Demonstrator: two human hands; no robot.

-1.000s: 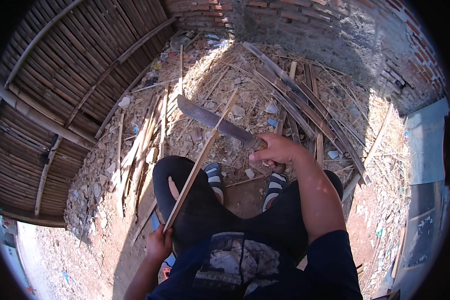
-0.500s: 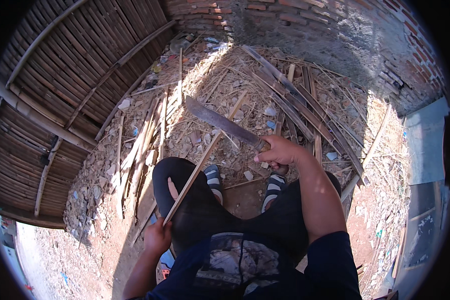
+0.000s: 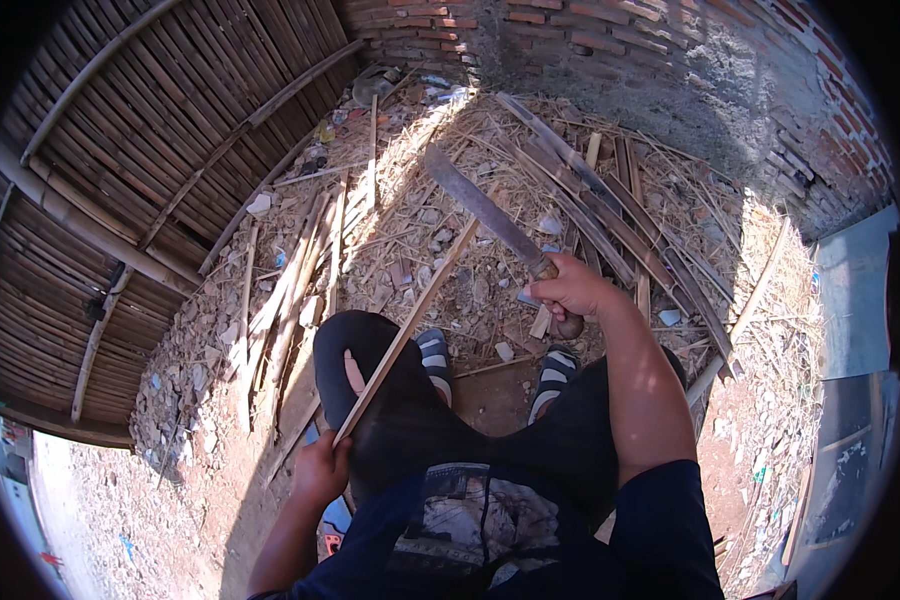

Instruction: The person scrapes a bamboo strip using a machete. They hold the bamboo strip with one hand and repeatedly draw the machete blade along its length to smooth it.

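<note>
My right hand [image 3: 570, 290] is closed round the wooden handle of a machete [image 3: 490, 215]. Its broad dark blade points up and to the left, above the ground and just beyond the far end of a thin bamboo strip [image 3: 410, 325]. The near end of that strip is gripped in my left hand [image 3: 320, 468], beside my left thigh. From there the strip slants across my left knee, away and to the right. A gap shows between blade and strip; whether they touch anywhere I cannot tell.
Split bamboo pieces [image 3: 285, 295] lie on the rubble at left. A pile of darker bamboo lengths [image 3: 620, 220] lies at right. A slatted bamboo wall [image 3: 170, 130] stands on the left, a brick wall [image 3: 620, 60] at the back. My sandalled feet [image 3: 555, 378] rest between my knees.
The machete has swung up and to the right, its blade now steeper and off the strip. My left hand still holds the strip in nearly the same place. The view has shifted slightly.
</note>
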